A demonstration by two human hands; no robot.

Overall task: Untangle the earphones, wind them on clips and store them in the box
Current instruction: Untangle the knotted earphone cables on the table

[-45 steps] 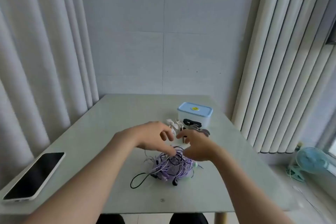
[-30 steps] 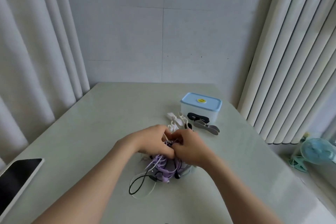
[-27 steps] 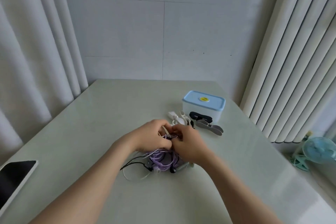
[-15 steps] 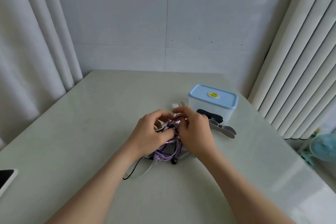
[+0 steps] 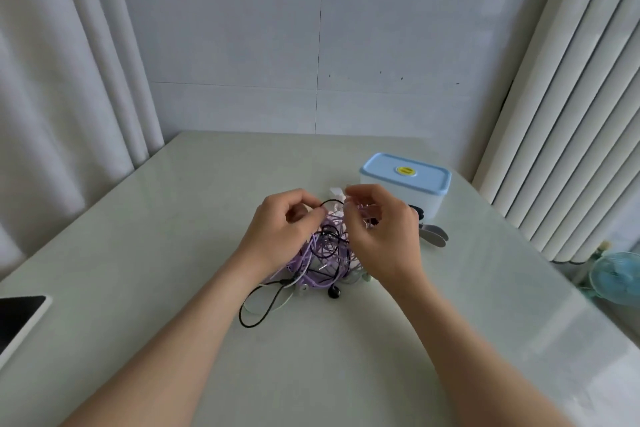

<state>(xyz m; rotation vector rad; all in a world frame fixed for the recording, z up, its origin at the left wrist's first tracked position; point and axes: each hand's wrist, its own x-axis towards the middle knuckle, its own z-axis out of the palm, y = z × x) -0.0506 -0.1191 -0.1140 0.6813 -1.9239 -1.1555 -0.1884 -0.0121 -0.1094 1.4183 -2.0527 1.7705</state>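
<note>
A smartphone [image 5: 19,317] lies screen-up at the left edge of the pale table [image 5: 156,236], well apart from everything else. Near the table's middle, the left hand [image 5: 278,230] has its fingers curled, thumb and forefinger pinching a black cable at the top of the tangled earphones [image 5: 327,255]. This knot of purple, black and white cords rests on the table between the two hands, its upper strands lifted. A black cable loop [image 5: 261,305] trails out of it toward the near left, and a black earbud [image 5: 334,293] lies at its near edge. The right hand [image 5: 384,236] is curled as well, its fingertips gripping pale strands at the top of the tangle, close to the left hand's fingers. Just behind the hands a white clip [image 5: 335,191] shows in part. To the right of the right hand lie a black clip [image 5: 419,212], mostly hidden, and a grey clip [image 5: 434,236]. Behind them stands the white storage box [image 5: 403,196], its light blue lid on, with a yellow sticker. A small turquoise fan [image 5: 618,279] sits below the table at the far right.
</note>
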